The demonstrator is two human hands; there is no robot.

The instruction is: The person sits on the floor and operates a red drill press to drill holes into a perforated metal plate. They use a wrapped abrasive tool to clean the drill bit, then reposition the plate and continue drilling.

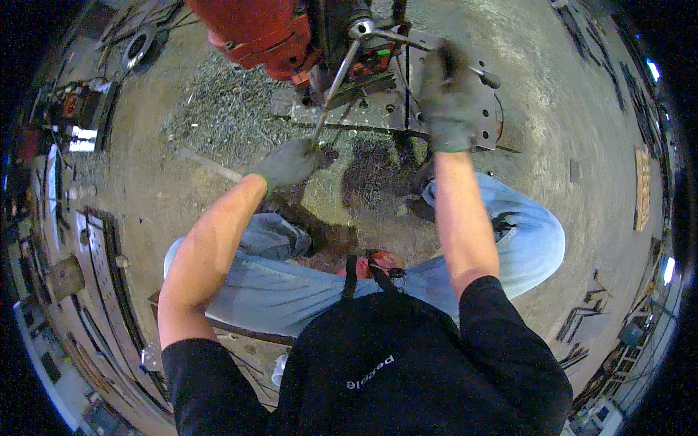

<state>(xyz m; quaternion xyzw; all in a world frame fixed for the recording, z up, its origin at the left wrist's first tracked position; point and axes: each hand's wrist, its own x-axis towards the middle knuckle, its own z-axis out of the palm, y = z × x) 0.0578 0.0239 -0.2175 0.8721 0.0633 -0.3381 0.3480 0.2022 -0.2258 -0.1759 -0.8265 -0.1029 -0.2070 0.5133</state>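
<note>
So there's a big red machine [262, 36] at the top of the view, with a shiny metal hub [361, 29] on its near side and metal handles sticking out of it. It sits over a grey metal plate [491, 103] with a bunch of round holes in it.

The left hand [291, 166], in a dark grey glove, is down at the low end of the left handle [337, 89], fingers wrapped around the tip of it. That handle slants down from the hub toward the person.

The right hand [445, 105] is gloved too and pretty blurry. It's up over the right handle [400, 38], and a dark knob [491, 80] pokes out just past it on the right. Honestly can't tell if those fingers are clenched on the bar or just lying against it.

There's a messy heap of metal shavings [225, 94] spread over the floor [538, 145] left of the machine, and some kind of dark ring [136, 49] farther up that way. Long metal bars [105, 269] lie over on the left side. The person's in blue jeans [291, 291] and a black shirt [429, 363], knees spread, both forearms reaching forward.
</note>
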